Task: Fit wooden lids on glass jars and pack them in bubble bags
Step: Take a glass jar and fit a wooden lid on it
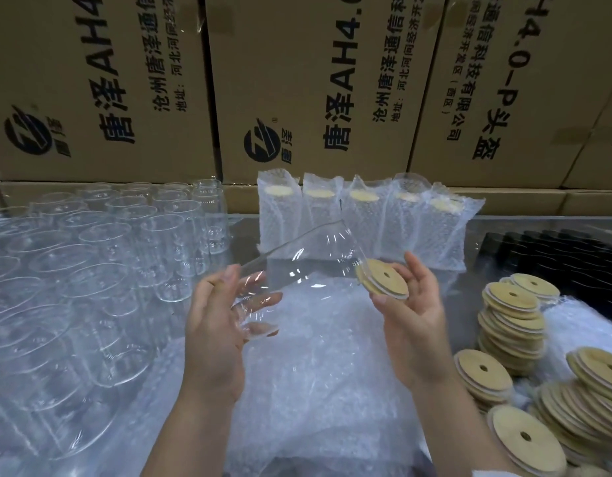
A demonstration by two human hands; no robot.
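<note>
Left hand (218, 315) raised, fingers wrapping base of tilted clear glass jar (297, 266); right hand (411, 304) fingers pinching holed wooden lid (383, 279) at jar mouth.

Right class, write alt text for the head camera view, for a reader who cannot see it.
The left hand holds a glass jar tilted toward a wooden lid held by the right hand. Empty jars stand left, lid stacks right, five bagged jars behind, before cardboard boxes.

Wall of stacked cardboard boxes (297, 80)
</note>
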